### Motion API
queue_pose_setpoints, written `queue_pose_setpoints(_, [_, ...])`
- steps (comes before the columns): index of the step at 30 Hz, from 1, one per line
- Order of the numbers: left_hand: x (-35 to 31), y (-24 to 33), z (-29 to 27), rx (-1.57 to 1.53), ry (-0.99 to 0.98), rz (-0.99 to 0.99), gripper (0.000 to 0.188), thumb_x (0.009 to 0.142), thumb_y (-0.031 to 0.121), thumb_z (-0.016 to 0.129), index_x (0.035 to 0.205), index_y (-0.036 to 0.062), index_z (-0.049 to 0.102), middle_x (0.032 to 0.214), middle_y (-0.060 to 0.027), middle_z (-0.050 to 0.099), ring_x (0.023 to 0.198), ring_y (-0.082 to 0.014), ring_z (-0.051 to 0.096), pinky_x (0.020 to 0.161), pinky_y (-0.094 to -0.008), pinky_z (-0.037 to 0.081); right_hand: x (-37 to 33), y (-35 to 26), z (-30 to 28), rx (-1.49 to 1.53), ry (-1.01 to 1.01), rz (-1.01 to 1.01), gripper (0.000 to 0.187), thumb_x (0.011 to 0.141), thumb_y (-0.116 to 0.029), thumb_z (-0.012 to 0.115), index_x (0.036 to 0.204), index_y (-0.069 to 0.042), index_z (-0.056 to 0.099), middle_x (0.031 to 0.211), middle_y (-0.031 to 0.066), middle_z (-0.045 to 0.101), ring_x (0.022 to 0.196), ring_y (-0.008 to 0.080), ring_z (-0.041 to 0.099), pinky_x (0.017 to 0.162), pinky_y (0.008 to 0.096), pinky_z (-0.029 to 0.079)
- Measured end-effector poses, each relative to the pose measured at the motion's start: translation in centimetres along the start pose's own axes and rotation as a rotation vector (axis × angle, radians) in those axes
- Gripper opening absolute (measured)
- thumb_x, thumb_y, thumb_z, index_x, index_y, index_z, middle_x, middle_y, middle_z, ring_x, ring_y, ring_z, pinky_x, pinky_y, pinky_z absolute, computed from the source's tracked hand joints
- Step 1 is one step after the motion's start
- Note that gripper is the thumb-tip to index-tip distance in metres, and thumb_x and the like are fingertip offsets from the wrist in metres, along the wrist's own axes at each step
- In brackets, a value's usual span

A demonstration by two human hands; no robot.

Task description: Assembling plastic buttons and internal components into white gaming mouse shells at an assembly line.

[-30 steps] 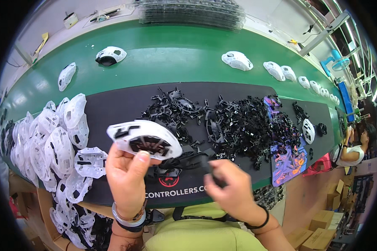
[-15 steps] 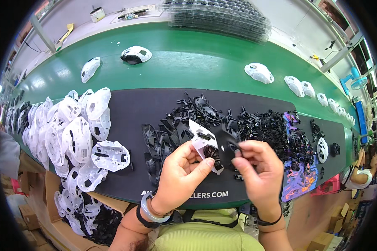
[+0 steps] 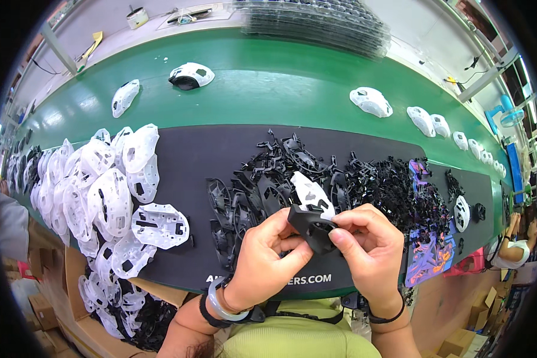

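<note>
In front of my chest, over the black mat point(image 3: 179, 143), I hold a white plastic shell point(image 3: 309, 190), curved like a computer mouse cover, with cutouts. A dark, curved black plastic piece point(image 3: 317, 237) lies against its near end; whether it is seated there I cannot tell. My left hand point(image 3: 267, 250) grips the left side of the pair, fingers closed. At the right edge, my right hand point(image 3: 373, 247) pinches the black piece between thumb and fingers. Just beyond my hands, a heap of small black plastic parts point(image 3: 283, 156) covers the mat.
White shells point(image 3: 107, 200) are piled at the left, above a cardboard box point(image 3: 80, 298) of more parts. A green surface point(image 3: 268, 77) behind the mat carries several spaced shells. Clear trays point(image 3: 316, 27) are stacked at the back. Another person point(image 3: 510, 253) sits far right.
The black piece has moved from beside the white shell to its near end. Both hands have turned the shell, and my right hand has closed in on the pair.
</note>
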State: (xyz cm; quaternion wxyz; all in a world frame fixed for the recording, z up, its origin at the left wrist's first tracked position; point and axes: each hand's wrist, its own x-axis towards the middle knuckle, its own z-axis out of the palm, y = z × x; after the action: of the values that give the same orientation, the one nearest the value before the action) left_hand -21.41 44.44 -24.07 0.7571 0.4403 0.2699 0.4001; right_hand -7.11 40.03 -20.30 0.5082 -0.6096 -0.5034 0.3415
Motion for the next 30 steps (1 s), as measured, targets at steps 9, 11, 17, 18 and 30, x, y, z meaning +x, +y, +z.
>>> queue_pose_setpoints(9, [0.0,-0.7,-0.2,-0.083,0.002,0.047,0.038,0.078,-0.012,0.05,0.115,-0.0065,0.044,0.105,-0.0104,0.052,0.1,-0.016,0.053,0.085,-0.0296,0.047,-1.0,1.0,-0.1,-0.14,0.053,-0.245,0.018,0.067,0.004,0.068,0.084,-0.002,0.064,0.073,0.0066,0.057,0.062,0.0132,0.054,0.053,0.0226,0.042])
queue_pose_setpoints(11, [0.0,-0.7,0.0,-0.049,0.015,0.026,0.039,0.077,-0.012,0.05,0.116,-0.0069,0.043,0.106,-0.0107,0.052,0.1,-0.0164,0.053,0.086,-0.03,0.047,-1.0,0.4,-0.3,-0.155,-0.049,-0.311,0.018,0.067,0.004,0.068,0.083,-0.002,0.064,0.073,0.0065,0.057,0.063,0.0131,0.054,0.054,0.0229,0.042])
queue_pose_setpoints(17, [-0.1,-2.0,-0.8,-0.133,-0.033,0.207,0.041,0.076,-0.015,0.048,0.115,-0.0053,0.044,0.108,-0.0113,0.049,0.101,-0.019,0.052,0.085,-0.0314,0.048,-1.2,1.5,0.0,-0.032,0.037,-0.111,0.016,0.073,0.004,0.064,0.089,0.003,0.061,0.081,0.008,0.055,0.067,0.0108,0.054,0.057,0.0193,0.045])
queue_pose_setpoints(18, [-0.2,-2.0,-0.7,-0.126,-0.047,0.175,0.04,0.076,-0.015,0.049,0.114,-0.005,0.044,0.11,-0.0113,0.048,0.102,-0.0176,0.051,0.083,-0.0303,0.048,-1.3,1.6,-0.1,-0.017,0.053,-0.134,0.016,0.074,0.004,0.064,0.089,0.004,0.06,0.082,0.0078,0.055,0.067,0.0101,0.054,0.058,0.0191,0.045])
queue_pose_setpoints(30, [0.0,-1.2,-0.6,-0.204,0.025,0.147,0.025,0.081,0.004,0.06,0.103,-0.0054,0.053,0.097,-0.0072,0.058,0.091,-0.0118,0.054,0.081,-0.0258,0.043,-1.2,2.0,0.8,-0.375,0.14,-0.408,0.023,0.066,-0.002,0.07,0.085,-0.001,0.058,0.074,0.0099,0.052,0.062,0.0206,0.049,0.054,0.0272,0.04])
